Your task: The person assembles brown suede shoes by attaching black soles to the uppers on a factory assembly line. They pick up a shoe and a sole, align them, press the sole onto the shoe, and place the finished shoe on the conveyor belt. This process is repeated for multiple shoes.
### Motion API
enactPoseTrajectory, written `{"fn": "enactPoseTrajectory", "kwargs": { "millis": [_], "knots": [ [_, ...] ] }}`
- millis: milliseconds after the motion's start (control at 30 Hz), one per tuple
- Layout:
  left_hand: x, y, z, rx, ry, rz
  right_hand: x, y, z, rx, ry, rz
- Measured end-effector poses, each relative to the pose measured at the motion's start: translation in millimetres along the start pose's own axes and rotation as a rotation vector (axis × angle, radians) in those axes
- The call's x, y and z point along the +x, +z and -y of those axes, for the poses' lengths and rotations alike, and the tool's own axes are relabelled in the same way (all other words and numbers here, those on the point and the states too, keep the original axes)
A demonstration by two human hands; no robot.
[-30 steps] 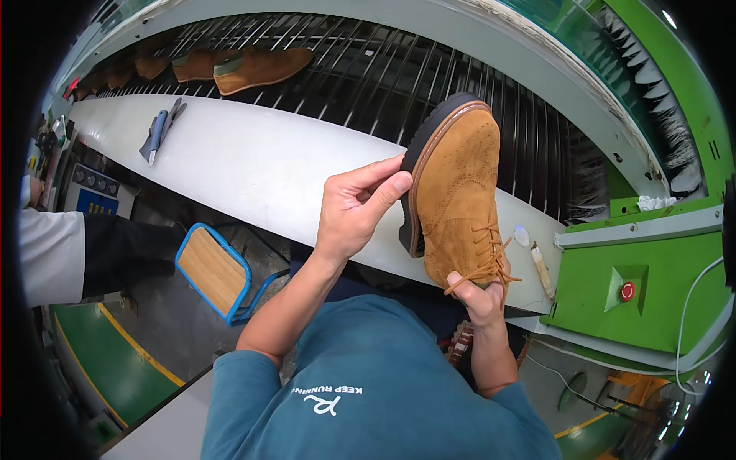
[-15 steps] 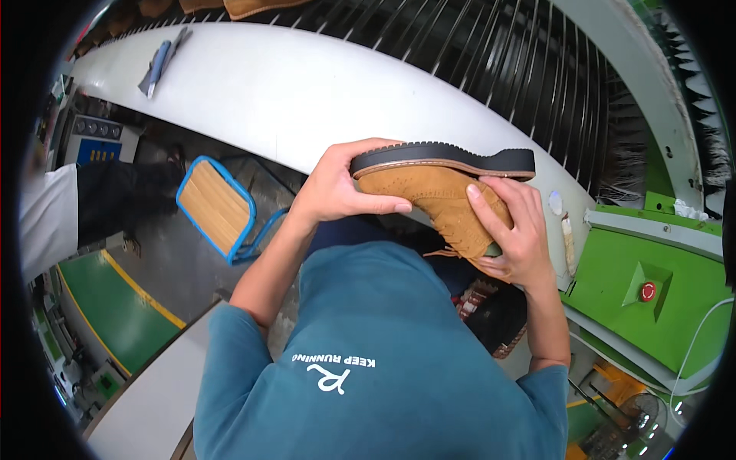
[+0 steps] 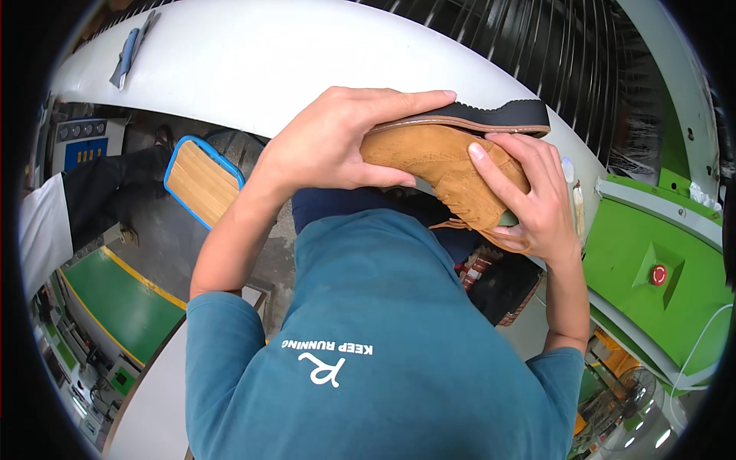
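A tan suede lace-up shoe is held in front of my chest, its black ridged sole turned up and its toe toward the left. My left hand wraps round the toe end, fingers over the sole and thumb along the side of the upper. At the heel end my right hand grips the upper near the opening, thumb pressed on the suede. Laces hang from the shoe's underside by the right fingers. Part of the toe is hidden behind my left hand.
Beyond the shoe runs a white curved ledge with a grey-blue handled tool on it. Metal rods line its far side. To the right stands a green machine with a red button. A blue-framed stool and another person's leg are at left.
My left hand has slid further over the toe, its fingers now stretched along the sole. The shoe sits slightly higher and further right in view, and the whole view has shifted.
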State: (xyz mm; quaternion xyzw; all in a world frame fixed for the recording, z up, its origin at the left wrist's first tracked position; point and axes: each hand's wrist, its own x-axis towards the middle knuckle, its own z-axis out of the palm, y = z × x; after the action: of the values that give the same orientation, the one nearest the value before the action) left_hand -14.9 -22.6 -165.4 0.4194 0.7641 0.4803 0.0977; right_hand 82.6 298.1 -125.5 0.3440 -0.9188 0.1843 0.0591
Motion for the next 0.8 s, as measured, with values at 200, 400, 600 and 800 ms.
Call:
{"fn": "enactPoseTrajectory", "kwargs": {
  "millis": [200,400,600,800],
  "knots": [
    [12.9,-11.0,3.3,-0.047,-0.015,0.087,1.9,-7.1,-1.3,0.038,0.069,0.039],
    [14.7,-21.1,16.1,-0.295,-0.054,0.085,-6.1,-26.7,-1.1,0.235,0.147,-0.154],
    [26.7,-47.3,14.3,-0.065,0.06,0.033,37.9,-95.0,3.6,0.262,0.029,-0.201],
    [42.6,-58.9,-94.5,0.134,0.276,-0.259,128.6,-126.4,36.3,0.092,-0.16,-0.24]
  ]
}}
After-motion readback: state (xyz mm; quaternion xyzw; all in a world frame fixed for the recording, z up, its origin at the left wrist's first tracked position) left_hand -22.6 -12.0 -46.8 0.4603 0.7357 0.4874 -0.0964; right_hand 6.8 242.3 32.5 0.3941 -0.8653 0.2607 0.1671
